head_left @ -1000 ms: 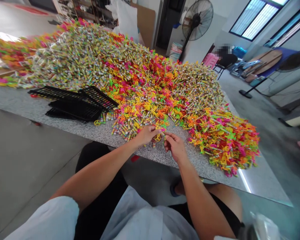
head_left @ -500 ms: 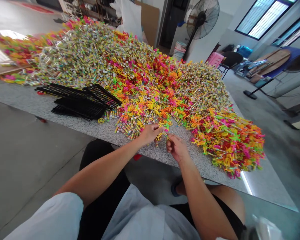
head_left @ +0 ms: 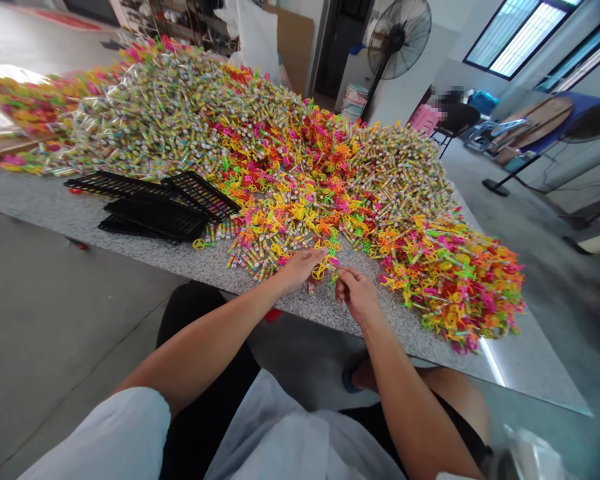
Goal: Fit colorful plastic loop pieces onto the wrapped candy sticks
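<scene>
Apparently much remains: tubes (head_left: 150, 133) crowd the bench's (head_left: 80, 213) far edge, seemingly joined pieces (head_left: 460, 283) its right; left hand (head_left: 301, 267) and right hand (head_left: 357, 293) both curl, grip unclear.

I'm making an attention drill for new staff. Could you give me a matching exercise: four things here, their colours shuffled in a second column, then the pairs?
Things
1. Grid-like racks
2. Ring between left hand and right hand
3. Plastic seat in the background
4. Tabletop

Colours
A. Yellow
B. Speckled grey
C. Black
D. Pink

Pairs: 1-C, 2-A, 3-D, 4-B
</scene>
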A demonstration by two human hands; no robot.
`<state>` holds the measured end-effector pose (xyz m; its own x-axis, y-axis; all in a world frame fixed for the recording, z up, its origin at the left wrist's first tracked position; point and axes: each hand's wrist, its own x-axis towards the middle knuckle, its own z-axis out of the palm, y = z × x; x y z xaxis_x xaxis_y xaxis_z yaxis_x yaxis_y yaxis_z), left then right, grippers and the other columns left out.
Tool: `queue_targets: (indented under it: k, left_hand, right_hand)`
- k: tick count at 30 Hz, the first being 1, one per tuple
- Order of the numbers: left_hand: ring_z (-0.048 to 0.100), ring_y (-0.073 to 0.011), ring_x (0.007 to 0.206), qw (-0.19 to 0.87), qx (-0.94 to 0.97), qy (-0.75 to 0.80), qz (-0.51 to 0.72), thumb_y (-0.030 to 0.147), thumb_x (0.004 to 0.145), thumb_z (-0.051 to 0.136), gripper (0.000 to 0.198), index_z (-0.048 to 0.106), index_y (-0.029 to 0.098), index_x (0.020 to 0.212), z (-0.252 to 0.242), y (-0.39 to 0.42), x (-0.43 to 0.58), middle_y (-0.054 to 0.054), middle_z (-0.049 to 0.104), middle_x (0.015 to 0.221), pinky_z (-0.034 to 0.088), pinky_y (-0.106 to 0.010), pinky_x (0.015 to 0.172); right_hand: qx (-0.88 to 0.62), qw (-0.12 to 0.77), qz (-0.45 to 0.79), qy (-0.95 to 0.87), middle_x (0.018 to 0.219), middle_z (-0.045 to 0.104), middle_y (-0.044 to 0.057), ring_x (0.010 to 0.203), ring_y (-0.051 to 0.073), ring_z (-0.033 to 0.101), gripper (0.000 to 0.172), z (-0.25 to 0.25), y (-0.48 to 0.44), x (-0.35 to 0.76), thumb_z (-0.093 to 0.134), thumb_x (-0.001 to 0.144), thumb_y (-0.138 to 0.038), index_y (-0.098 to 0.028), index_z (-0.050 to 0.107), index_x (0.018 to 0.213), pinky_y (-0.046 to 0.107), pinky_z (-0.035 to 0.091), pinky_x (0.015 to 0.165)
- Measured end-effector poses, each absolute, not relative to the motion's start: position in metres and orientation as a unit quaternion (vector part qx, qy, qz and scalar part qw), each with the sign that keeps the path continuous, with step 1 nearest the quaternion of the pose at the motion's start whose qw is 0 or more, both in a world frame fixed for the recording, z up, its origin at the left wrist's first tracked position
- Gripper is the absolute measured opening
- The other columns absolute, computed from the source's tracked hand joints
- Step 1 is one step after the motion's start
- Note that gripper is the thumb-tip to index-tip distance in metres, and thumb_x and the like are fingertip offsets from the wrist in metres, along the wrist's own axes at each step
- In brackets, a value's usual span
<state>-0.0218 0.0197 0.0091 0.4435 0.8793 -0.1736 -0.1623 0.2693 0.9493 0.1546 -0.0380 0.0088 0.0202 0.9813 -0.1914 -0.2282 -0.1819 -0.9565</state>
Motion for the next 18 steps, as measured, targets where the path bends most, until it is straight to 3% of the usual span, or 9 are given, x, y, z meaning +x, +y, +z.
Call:
queue_targets:
  k: [4,8,14,18]
  left_hand:
    - [0.068,-0.018,0.064,0.743,0.459,0.363,0.325,0.066,0.083,0.066,0.05,0.063,0.019,0.102,0.011,0.014,-0.022,-0.009,0.073,0.087,0.049,-0.026,0.052]
    - [0.065,-0.0147,0.058,0.733,0.479,0.348,0.335,0.062,0.086,0.064,0.044,0.063,0.019,0.094,0.006,0.008,-0.017,-0.004,0.068,0.077,0.048,-0.024,0.049]
    - [0.058,-0.0122,0.051,0.729,0.471,0.35,0.351,0.058,0.087,0.064,0.04,0.06,0.018,0.082,-0.005,0.003,-0.011,-0.001,0.063,0.067,0.047,-0.024,0.048]
    - [0.06,-0.0143,0.052,0.721,0.486,0.368,0.329,0.06,0.089,0.059,0.041,0.061,0.019,0.086,-0.005,0.001,-0.006,-0.001,0.063,0.067,0.048,-0.026,0.049]
  right_hand:
    - [-0.493,0.568,0.557,-0.354,0.056,0.051,-0.008,0.041,0.01,0.043,0.032,0.008,-0.035,0.148,0.071,0.079,-0.046,-0.022,0.068,0.099,0.024,0.039,0.039]
    - [-0.492,0.57,0.556,-0.352,0.052,0.047,-0.01,0.038,0.009,0.04,0.046,0.01,-0.035,0.146,0.07,0.079,-0.046,-0.021,0.067,0.118,0.023,0.036,0.036]
    - [-0.53,0.53,0.566,-0.342,0.045,0.034,-0.013,0.033,0.008,0.03,0.044,0.013,-0.036,0.15,0.071,0.076,-0.042,-0.017,0.07,0.112,0.021,0.028,0.031]
    - [-0.555,0.495,0.543,-0.39,0.045,0.041,-0.011,0.034,0.009,0.037,0.045,0.008,-0.041,0.155,0.07,0.078,-0.045,-0.016,0.07,0.113,0.021,0.033,0.033]
